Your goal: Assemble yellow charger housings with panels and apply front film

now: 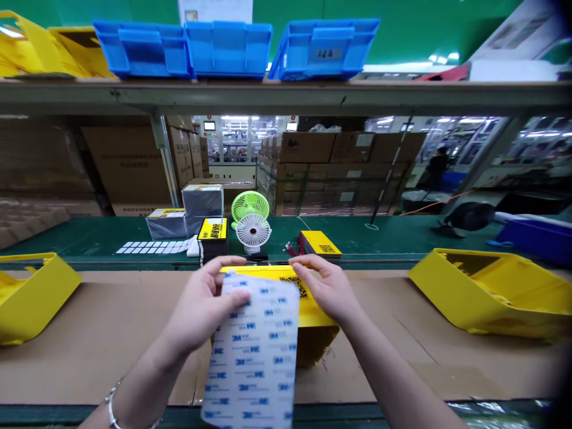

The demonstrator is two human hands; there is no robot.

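A white sheet printed with blue 3M logos (254, 357), which looks like adhesive backing, hangs from my left hand (203, 304). My left thumb presses its face while the fingers reach to the far edge behind it. My right hand (324, 289) pinches the far edge of a yellow piece with a QR code (308, 307), near its right corner. The white sheet hides much of this piece. Beneath it, a yellow shell's shaded front (317, 345) shows; I cannot tell whether the QR-coded surface is a separate label.
Yellow plastic shells stand left (44, 304) and right (482, 298) on the cardboard (125, 339). Behind are a yellow-topped black block (213, 235), a white fan (253, 231), a green fan (243, 205) and a yellow-topped pack (320, 243). Blue bins (227, 50) line the shelf above.
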